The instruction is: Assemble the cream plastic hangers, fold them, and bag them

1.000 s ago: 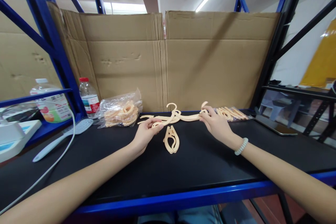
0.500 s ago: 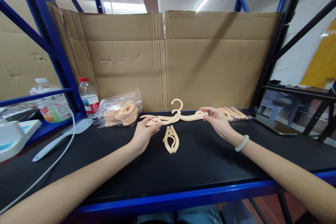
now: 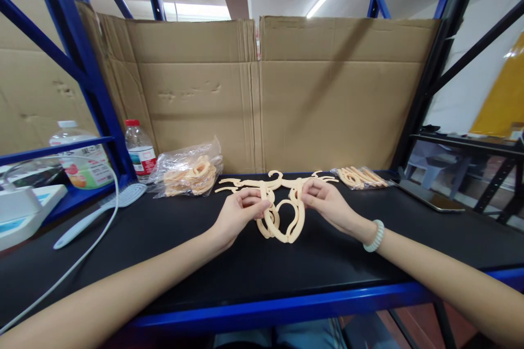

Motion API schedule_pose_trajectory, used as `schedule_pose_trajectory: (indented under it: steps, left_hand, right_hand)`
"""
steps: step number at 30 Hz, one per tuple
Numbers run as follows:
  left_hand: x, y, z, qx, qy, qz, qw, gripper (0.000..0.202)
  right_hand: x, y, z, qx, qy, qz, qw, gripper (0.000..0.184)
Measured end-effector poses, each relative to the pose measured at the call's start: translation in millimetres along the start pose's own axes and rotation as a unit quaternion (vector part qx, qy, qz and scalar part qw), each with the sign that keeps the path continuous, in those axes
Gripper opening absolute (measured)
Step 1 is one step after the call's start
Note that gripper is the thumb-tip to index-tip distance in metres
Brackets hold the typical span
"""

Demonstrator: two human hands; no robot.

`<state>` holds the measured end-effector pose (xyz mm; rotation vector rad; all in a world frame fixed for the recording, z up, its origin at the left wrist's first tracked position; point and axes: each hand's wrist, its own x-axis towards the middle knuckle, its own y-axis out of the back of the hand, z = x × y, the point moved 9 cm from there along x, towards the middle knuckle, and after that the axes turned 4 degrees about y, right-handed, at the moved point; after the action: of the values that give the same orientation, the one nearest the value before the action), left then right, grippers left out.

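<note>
I hold a peach plastic folding hanger [image 3: 291,217] between both hands above the black shelf top [image 3: 229,262]. Its two arms hang folded down into loops. My left hand [image 3: 239,215] pinches the left arm near the top. My right hand [image 3: 327,204] grips the right arm; a pale bead bracelet sits on that wrist. A second folded hanger [image 3: 268,224] lies on the shelf partly behind the held one. More unfolded hangers [image 3: 249,181] lie flat behind my hands.
A clear bag of hangers [image 3: 189,172] sits at the back left, another bag of them [image 3: 360,176] at the back right. A water bottle [image 3: 139,150], a white brush [image 3: 98,214] and a cable lie left. A cardboard wall [image 3: 262,92] closes the back. A dark tablet [image 3: 429,196] lies right.
The hanger was held spread out flat between my hands; now my hands have come together and its arms are folded down into loops in front of the folded one.
</note>
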<state>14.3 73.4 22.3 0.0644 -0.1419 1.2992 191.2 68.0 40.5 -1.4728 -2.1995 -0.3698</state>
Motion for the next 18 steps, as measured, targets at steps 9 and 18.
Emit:
schedule_pose_trajectory:
  steps: [9, 18]
  left_hand:
    - [-7.2, -10.6, 10.0, 0.016, -0.045, -0.019, 0.999, 0.034]
    - [-13.5, -18.2, 20.7, 0.026, -0.084, -0.040, 0.995, 0.032]
  right_hand:
    - [-12.5, -34.6, -6.0, -0.137, -0.006, -0.149, 0.979, 0.028]
    - [-12.4, -36.1, -9.8, -0.143, 0.005, -0.134, 0.980, 0.036]
